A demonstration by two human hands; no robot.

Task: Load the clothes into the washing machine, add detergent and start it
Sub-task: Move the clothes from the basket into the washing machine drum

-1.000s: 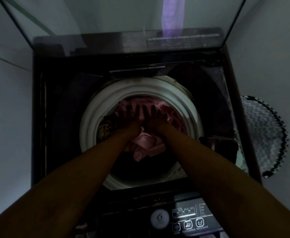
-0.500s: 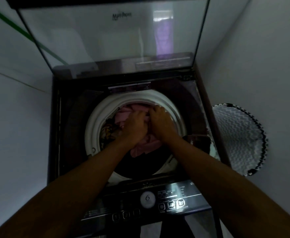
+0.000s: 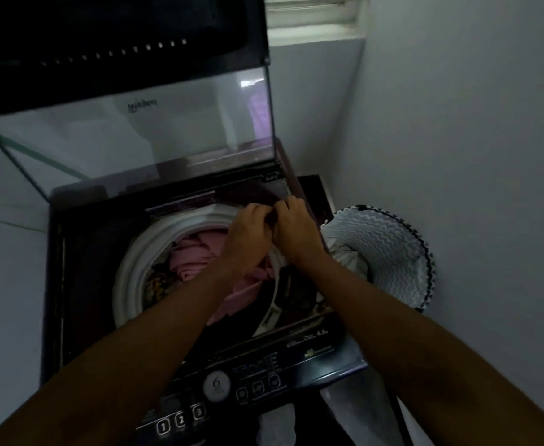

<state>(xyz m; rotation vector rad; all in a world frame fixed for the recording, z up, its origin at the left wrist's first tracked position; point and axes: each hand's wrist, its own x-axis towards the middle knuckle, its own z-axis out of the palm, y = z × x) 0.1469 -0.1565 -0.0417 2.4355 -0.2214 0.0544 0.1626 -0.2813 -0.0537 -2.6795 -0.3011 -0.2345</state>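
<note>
Hands bunched together at the drum's far-right rim, fingers curled on something I can't make out. Clothes loaded; detergent is next, I reckon.

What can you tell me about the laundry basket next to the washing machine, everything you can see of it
The laundry basket is a round, soft-sided fabric hamper with a grey-and-white zigzag lining and a black-and-white trimmed rim. It stands open on the floor, squeezed between the washing machine and the wall. A pale cloth lies inside, against the machine side. Neither hand touches it.
</note>
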